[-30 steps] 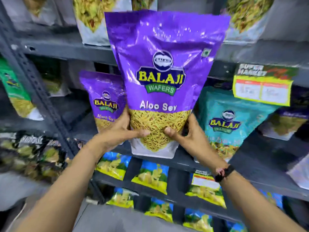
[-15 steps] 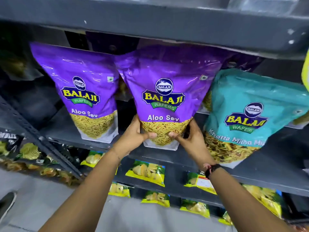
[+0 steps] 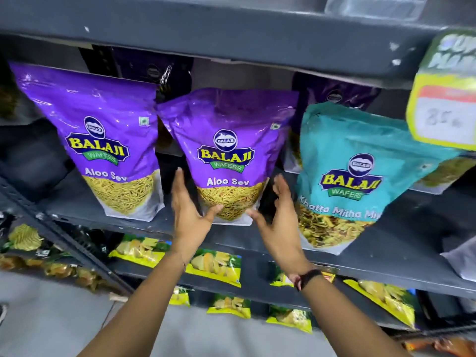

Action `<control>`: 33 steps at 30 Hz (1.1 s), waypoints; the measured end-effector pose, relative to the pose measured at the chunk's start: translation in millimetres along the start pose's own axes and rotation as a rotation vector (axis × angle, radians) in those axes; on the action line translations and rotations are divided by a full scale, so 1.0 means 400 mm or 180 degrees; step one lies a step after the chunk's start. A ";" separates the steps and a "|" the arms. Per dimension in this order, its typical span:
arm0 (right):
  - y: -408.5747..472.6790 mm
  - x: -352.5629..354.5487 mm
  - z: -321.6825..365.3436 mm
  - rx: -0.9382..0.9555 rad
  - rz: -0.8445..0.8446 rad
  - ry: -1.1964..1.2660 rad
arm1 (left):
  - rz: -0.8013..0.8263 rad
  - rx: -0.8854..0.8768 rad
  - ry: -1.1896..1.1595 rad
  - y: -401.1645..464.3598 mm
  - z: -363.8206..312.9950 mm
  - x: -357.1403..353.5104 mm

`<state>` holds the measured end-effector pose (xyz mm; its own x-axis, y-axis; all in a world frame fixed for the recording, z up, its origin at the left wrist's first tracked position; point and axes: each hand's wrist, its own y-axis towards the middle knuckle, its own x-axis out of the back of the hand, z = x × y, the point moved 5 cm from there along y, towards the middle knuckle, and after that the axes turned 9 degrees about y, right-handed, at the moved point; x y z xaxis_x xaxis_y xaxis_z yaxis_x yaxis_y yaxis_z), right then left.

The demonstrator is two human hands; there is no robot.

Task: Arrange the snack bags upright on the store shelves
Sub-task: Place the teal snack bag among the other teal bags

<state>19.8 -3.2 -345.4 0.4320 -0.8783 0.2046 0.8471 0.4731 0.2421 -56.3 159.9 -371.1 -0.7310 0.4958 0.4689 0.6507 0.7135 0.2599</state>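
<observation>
A purple Aloo Sev bag (image 3: 228, 150) stands upright on the grey metal shelf (image 3: 77, 211), between a second purple Aloo Sev bag (image 3: 103, 140) on its left and a teal Khatta Mitha bag (image 3: 356, 181) on its right. My left hand (image 3: 190, 215) is at the middle bag's lower left, fingers spread, the thumb tip resting against the bag's bottom front. At the lower right is my right hand (image 3: 279, 225), also spread, its thumb close to the bag's corner. Neither hand grips the bag.
The shelf above (image 3: 231, 27) overhangs the bag tops closely. More dark purple bags (image 3: 152, 70) stand behind the front row. A yellow price tag (image 3: 445, 99) hangs at the upper right. Yellow chip bags (image 3: 213, 264) fill the shelves below. A slanted upright (image 3: 64, 243) runs at the left.
The middle purple bag went from in front of the shelves onto the shelf. Both hands have let go of its base and opened beside it.
</observation>
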 end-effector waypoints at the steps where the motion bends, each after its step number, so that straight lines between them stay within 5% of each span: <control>1: -0.026 0.023 0.024 0.0248 0.0008 -0.0082 | -0.0383 -0.0227 0.0220 -0.028 -0.034 0.017; 3: -0.076 0.091 0.063 0.0779 -0.0106 -0.0339 | -0.0676 -0.0834 0.0373 -0.081 -0.117 0.017; 8: -0.095 0.348 0.020 0.0747 -0.1317 -0.0384 | 0.0944 -0.0968 0.0274 -0.115 -0.234 -0.182; 10: -0.059 0.413 -0.033 0.0224 -0.1047 -0.0109 | 0.1387 -0.0622 0.0276 -0.111 -0.256 -0.253; 14: -0.017 0.417 -0.123 -0.0846 0.0380 0.0131 | 0.2114 -0.0365 0.0064 -0.102 -0.251 -0.339; 20: -0.030 0.414 -0.155 -0.0989 0.0102 -0.0058 | 0.1693 -0.0343 0.0135 -0.106 -0.248 -0.336; 33: -0.214 0.465 0.157 0.0310 -0.0166 0.0024 | 0.1552 -0.0847 -0.0328 -0.210 -0.435 -0.091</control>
<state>8.4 -202.7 -268.3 0.3908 -0.9022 0.1823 0.8346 0.4308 0.3433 -48.5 -4.2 -263.2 -0.3402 0.7921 0.5068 0.9379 0.2468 0.2439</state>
